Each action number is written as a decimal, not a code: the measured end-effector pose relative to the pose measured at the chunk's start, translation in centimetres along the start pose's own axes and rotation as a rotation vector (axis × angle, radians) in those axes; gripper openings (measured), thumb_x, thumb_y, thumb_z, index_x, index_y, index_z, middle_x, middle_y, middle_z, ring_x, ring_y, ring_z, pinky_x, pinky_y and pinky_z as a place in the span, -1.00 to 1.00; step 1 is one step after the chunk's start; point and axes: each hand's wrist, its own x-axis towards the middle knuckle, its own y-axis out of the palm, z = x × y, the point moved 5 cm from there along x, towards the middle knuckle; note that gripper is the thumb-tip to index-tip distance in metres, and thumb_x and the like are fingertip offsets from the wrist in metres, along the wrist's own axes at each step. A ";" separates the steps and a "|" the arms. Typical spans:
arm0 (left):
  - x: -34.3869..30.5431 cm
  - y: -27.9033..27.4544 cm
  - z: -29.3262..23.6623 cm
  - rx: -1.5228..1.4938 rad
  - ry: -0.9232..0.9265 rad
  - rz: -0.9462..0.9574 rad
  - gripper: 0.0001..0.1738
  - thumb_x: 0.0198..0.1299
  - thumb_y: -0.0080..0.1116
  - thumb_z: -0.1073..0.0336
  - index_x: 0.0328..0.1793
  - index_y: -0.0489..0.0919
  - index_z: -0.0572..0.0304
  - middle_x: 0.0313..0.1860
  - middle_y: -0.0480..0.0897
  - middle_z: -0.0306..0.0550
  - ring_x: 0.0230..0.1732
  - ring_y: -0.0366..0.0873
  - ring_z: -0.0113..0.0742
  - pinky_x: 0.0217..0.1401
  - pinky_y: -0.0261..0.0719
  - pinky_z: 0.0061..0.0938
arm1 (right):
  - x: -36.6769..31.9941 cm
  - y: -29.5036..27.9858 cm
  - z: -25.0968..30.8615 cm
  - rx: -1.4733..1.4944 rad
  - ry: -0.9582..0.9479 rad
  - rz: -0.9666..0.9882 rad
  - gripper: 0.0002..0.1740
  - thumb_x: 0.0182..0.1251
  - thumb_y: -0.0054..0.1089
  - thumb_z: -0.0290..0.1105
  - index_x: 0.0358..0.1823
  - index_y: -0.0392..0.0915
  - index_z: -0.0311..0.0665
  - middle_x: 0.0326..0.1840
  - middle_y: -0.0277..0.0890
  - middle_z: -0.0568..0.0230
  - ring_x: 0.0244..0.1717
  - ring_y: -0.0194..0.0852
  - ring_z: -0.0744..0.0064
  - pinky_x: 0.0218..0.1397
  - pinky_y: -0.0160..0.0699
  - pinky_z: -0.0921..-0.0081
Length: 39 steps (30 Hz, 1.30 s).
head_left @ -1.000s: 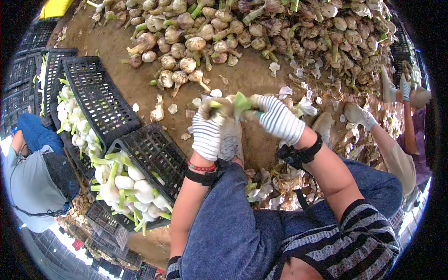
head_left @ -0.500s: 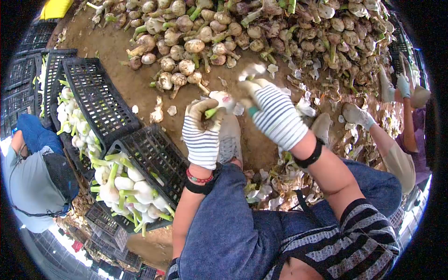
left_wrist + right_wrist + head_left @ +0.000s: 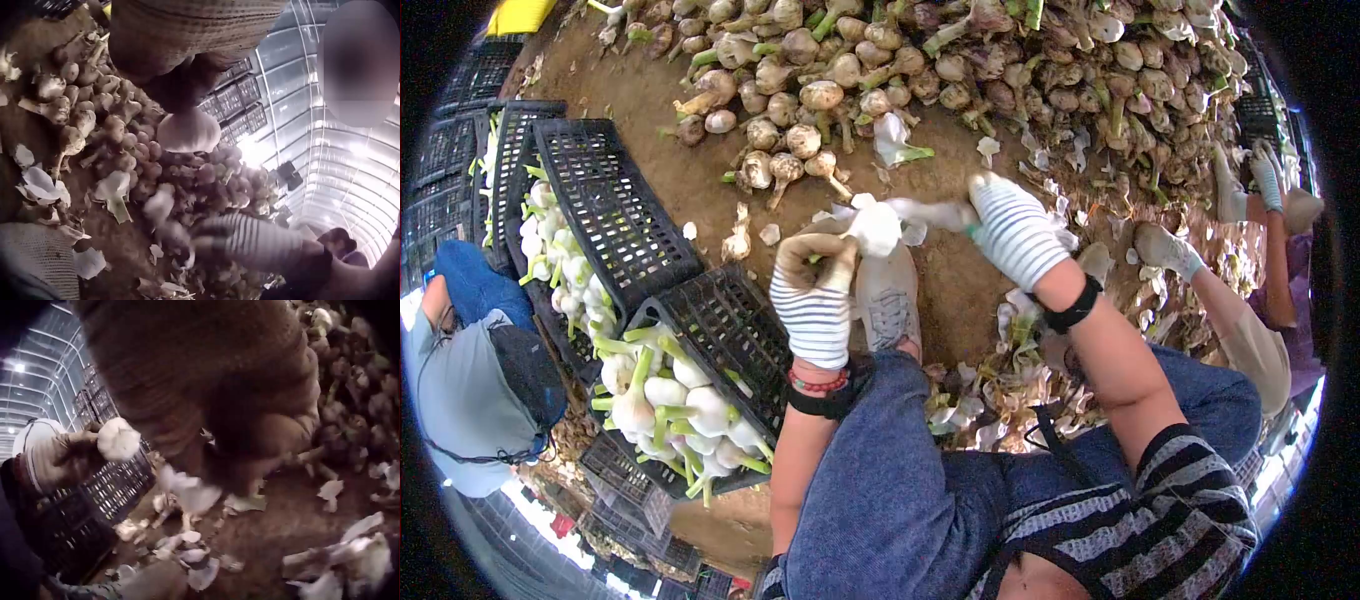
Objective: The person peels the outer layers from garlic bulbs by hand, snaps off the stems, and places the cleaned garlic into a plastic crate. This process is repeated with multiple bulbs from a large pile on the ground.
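Note:
In the head view my gloved left hand [image 3: 815,290] holds a white garlic bulb [image 3: 874,228] at its fingertips, above my shoe. The bulb [image 3: 189,131] shows pale and clean under the fingers in the left wrist view. My gloved right hand [image 3: 1015,225], to the right, has its fingers curled, with a blurred strip of garlic skin [image 3: 935,213] trailing from its fingertips toward the bulb. A small teal piece [image 3: 973,230] shows at its thumb; its kind is hidden by the glove. A white husk with a green end [image 3: 893,140] lies on the soil beyond.
A large heap of unpeeled garlic [image 3: 960,65] spreads across the far ground. At left, black crates [image 3: 725,335] stand tilted beside peeled bulbs with green stems [image 3: 690,410]. Loose skins [image 3: 990,400] litter the soil around my feet. Other people sit at both sides.
My hands have parted from close together at the garlic. The husk with the green end has come to lie near the heap. The left hand has shifted left, and the bulb now shows whiter.

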 end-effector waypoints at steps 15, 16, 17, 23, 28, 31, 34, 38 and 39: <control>1.5 -2.6 2.3 -0.465 -0.304 -0.089 -0.58 0.44 -0.04 -0.06 0.20 0.37 0.03 0.16 0.54 -0.05 0.09 0.56 -0.17 0.10 0.64 -0.18 | 11.1 5.6 1.1 0.772 -0.127 -0.411 -0.69 0.17 0.23 -0.33 -0.09 0.51 -0.30 -0.12 0.56 -0.15 -0.13 0.57 -0.14 -0.05 0.56 0.12; 1.1 -2.3 2.7 -0.549 -0.375 -0.106 -0.57 0.43 -0.02 -0.06 0.21 0.36 0.02 0.17 0.54 -0.04 0.12 0.55 -0.16 0.15 0.61 -0.16 | 11.0 3.7 1.2 0.545 -0.027 -0.407 -0.64 0.17 0.24 -0.32 -0.04 0.47 -0.32 -0.06 0.53 -0.19 -0.10 0.56 -0.16 -0.03 0.56 0.10; 0.9 -2.0 2.9 -0.632 -0.443 -0.120 -0.56 0.41 0.00 -0.07 0.22 0.35 0.01 0.17 0.54 -0.04 0.16 0.53 -0.15 0.19 0.59 -0.14 | 11.0 1.7 1.3 0.318 0.072 -0.401 -0.58 0.16 0.24 -0.31 0.02 0.43 -0.34 -0.01 0.50 -0.23 -0.07 0.54 -0.19 -0.01 0.55 0.08; 0.8 -2.7 2.1 -0.226 -0.168 -0.029 -0.67 0.34 0.16 0.06 0.05 0.52 0.08 0.11 0.59 -0.05 0.07 0.58 -0.20 0.09 0.62 -0.24 | 7.5 7.2 3.5 0.263 -0.444 0.561 -0.68 0.18 0.22 -0.22 -0.16 0.57 -0.30 -0.17 0.61 -0.14 -0.08 0.60 -0.10 0.01 0.57 0.22; 0.8 -1.7 2.1 -0.348 -0.406 -0.078 -0.70 0.33 0.17 0.14 0.08 0.56 0.08 -0.01 0.65 -0.08 -0.13 0.63 -0.32 -0.17 0.68 -0.38 | 12.3 6.9 -1.7 0.525 0.130 -0.184 -0.48 0.24 0.21 -0.01 -0.13 0.50 -0.41 -0.16 0.58 -0.30 -0.05 0.57 -0.20 0.06 0.54 0.13; 0.6 -0.3 1.0 -0.266 -0.403 -0.056 -0.73 0.34 0.15 0.20 0.08 0.58 0.12 -0.05 0.65 -0.12 -0.12 0.61 -0.37 -0.12 0.64 -0.46 | 17.8 10.5 -3.5 1.054 0.284 -0.404 -0.39 0.26 0.18 0.01 0.04 0.39 -0.45 -0.06 0.58 -0.32 0.03 0.56 -0.18 0.11 0.52 0.16; 0.7 0.5 1.2 -0.242 -0.333 0.013 -0.71 0.34 0.14 0.23 0.09 0.57 0.19 -0.04 0.63 -0.15 -0.02 0.57 -0.37 -0.05 0.56 -0.51 | 16.5 3.0 2.0 0.671 0.572 -0.146 -0.28 0.25 0.17 -0.06 0.20 0.21 -0.52 0.00 0.56 -0.30 0.08 0.55 -0.18 0.16 0.49 0.18; 0.9 0.9 0.9 -0.269 -0.385 -0.025 -0.67 0.34 0.16 0.20 0.13 0.56 0.19 0.01 0.61 -0.17 -0.05 0.58 -0.42 -0.07 0.57 -0.57 | 13.8 2.3 1.7 0.858 0.310 -0.203 -0.35 0.28 0.20 -0.08 0.13 0.29 -0.51 -0.08 0.59 -0.24 -0.02 0.60 -0.09 0.06 0.54 0.24; 1.0 0.9 0.9 -0.271 -0.385 -0.032 -0.67 0.34 0.16 0.20 0.13 0.56 0.19 0.01 0.61 -0.17 -0.05 0.58 -0.42 -0.07 0.57 -0.57 | 12.3 2.4 2.3 0.975 0.104 -0.246 -0.42 0.30 0.21 -0.11 0.10 0.32 -0.46 -0.12 0.61 -0.16 -0.08 0.63 0.01 -0.03 0.57 0.30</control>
